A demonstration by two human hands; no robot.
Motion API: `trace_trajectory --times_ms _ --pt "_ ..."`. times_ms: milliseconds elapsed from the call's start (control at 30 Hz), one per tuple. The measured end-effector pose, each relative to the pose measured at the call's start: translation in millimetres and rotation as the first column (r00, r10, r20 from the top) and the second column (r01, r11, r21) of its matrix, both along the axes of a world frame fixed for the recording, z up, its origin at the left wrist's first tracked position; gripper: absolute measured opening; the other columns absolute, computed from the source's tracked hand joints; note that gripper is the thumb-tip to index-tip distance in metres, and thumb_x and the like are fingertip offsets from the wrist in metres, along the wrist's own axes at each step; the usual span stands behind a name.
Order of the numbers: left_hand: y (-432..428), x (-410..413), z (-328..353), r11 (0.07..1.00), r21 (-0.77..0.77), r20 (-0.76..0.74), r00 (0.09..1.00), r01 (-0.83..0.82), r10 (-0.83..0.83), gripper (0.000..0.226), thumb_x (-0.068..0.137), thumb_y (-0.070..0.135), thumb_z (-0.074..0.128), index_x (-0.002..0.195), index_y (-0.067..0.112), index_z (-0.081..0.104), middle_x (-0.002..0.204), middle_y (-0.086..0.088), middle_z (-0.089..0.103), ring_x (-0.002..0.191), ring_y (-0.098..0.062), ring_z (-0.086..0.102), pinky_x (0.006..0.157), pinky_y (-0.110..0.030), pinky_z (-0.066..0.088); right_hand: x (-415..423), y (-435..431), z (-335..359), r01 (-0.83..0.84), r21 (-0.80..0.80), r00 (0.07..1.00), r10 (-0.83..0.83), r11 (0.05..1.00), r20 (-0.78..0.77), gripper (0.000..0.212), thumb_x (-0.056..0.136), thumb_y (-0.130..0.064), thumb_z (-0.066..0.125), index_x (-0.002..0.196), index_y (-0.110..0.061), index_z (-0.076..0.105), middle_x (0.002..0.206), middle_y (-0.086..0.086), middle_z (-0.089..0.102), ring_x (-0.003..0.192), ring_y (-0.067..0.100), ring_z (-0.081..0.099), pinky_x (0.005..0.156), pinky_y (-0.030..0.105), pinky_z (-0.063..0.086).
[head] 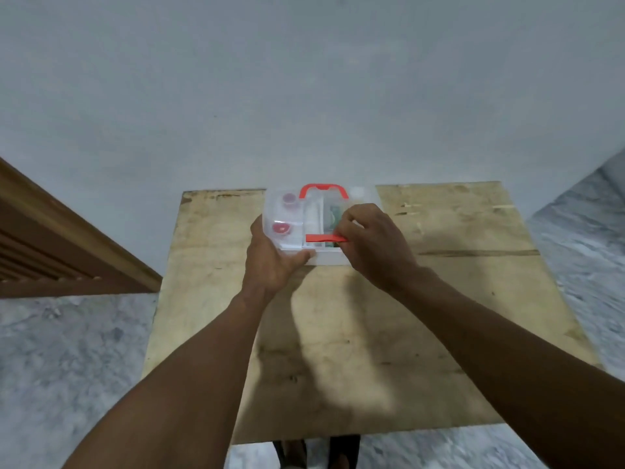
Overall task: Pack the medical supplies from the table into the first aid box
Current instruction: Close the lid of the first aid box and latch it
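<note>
A translucent white first aid box (287,228) with a red handle (323,189) stands at the far middle of the plywood table (372,316). Red-capped items and a greenish packet show faintly through its clear top. My left hand (274,258) grips the box's near-left corner. My right hand (372,245) is closed on the red latch (323,238) at the box's front edge, with fingers pinching its right end. A pale round object (359,192) sits just behind the box on the right, too blurred to identify.
The table's far edge stands against a grey wall (304,96). A brown wooden door frame (67,238) is at the left. Marbled grey floor (67,367) surrounds the table. Feet (318,451) show below the table's near edge.
</note>
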State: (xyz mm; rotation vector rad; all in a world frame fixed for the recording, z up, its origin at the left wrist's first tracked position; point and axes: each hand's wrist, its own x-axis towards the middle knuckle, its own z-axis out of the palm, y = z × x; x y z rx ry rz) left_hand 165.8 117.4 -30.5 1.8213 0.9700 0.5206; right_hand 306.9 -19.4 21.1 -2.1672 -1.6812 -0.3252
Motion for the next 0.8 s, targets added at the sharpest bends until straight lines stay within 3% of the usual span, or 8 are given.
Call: trace_trajectory --times_ms 133,300,400,500,600,700,767,800 --pt "-7 -3 -3 0.999 -0.024 0.027 0.999 -0.039 0.040 0.097 0.065 0.033 0.091 0.140 0.017 0.031 0.122 0.007 0.053 0.105 -0.011 0.057 0.074 -0.006 0.045 -9 -6 -18 0.031 -0.011 0.999 -0.031 0.999 -0.019 0.015 0.074 0.002 0.072 0.085 -0.006 0.066 0.111 0.021 0.066 0.101 0.037 0.063 0.081 0.042 0.055" --pt "-5 -6 -5 1.000 -0.016 0.040 0.999 0.000 0.000 0.105 0.062 0.039 0.092 0.142 0.019 0.026 0.127 0.006 0.052 0.112 -0.014 0.058 0.083 -0.013 0.048 -11 -6 -29 0.004 -0.045 1.000 -0.004 0.999 -0.012 0.011 0.076 0.003 0.071 0.084 -0.002 0.066 0.110 0.023 0.066 0.103 0.039 0.062 0.084 0.045 0.055" --pt "-4 -9 -4 0.998 0.017 0.031 0.997 0.063 -0.064 0.122 0.061 0.041 0.092 0.151 0.020 0.012 0.140 0.001 0.050 0.120 -0.014 0.054 0.091 -0.015 0.045 -13 -6 -30 0.017 -0.067 1.000 -0.017 0.998 0.001 0.011 0.076 0.001 0.072 0.085 -0.001 0.066 0.113 0.024 0.064 0.105 0.039 0.060 0.089 0.046 0.053" --pt "-4 -11 0 0.990 0.040 0.035 0.990 0.134 -0.136 0.129 0.060 0.049 0.090 0.153 0.027 0.003 0.145 0.003 0.045 0.126 -0.014 0.052 0.100 -0.026 0.046 -12 -17 -30 -0.063 -0.137 0.998 0.063 0.989 -0.006 0.018 0.078 -0.019 0.075 0.087 -0.004 0.069 0.127 0.023 0.057 0.120 0.038 0.051 0.101 0.045 0.045" --pt "0 -14 0 0.971 0.093 0.063 0.972 0.219 -0.225 0.107 0.065 0.028 0.089 0.145 0.028 0.019 0.131 0.011 0.048 0.117 -0.004 0.055 0.092 -0.021 0.053 -8 -30 -34 -0.104 -0.290 0.994 0.107 0.951 -0.003 0.035 0.085 -0.041 0.065 0.077 -0.009 0.076 0.147 0.019 0.043 0.140 0.034 0.034 0.116 0.046 0.029" --pt "6 -18 3 0.950 0.157 0.031 0.960 0.269 -0.277 0.097 0.066 0.017 0.087 0.136 0.036 0.022 0.121 0.014 0.050 0.111 0.005 0.054 0.084 -0.012 0.053 -6 -32 -34 -0.122 -0.241 0.992 0.113 0.963 -0.054 0.023 0.085 -0.027 0.071 0.073 -0.007 0.074 0.146 0.020 0.046 0.141 0.034 0.036 0.117 0.049 0.030" --pt "8 -17 5 0.935 0.204 0.045 0.952 0.289 -0.304 0.099 0.067 0.024 0.088 0.142 0.030 0.024 0.129 0.015 0.046 0.120 0.005 0.049 0.092 -0.012 0.048 -5 -31 -28 -0.143 -0.159 0.985 0.124 0.977 -0.124 0.013 0.082 -0.018 0.075 0.078 -0.008 0.069 0.140 0.020 0.051 0.135 0.035 0.044 0.111 0.049 0.040" --pt "8 -16 5 0.933 0.216 0.058 0.950 0.288 -0.306 0.103 0.067 0.030 0.089 0.145 0.027 0.023 0.135 0.012 0.045 0.125 -0.001 0.047 0.099 -0.018 0.048 -5 -30 -26 -0.148 -0.120 0.979 0.129 0.982 -0.158 0.014 0.081 -0.016 0.075 0.085 -0.008 0.065 0.137 0.019 0.053 0.130 0.034 0.048 0.106 0.047 0.045"
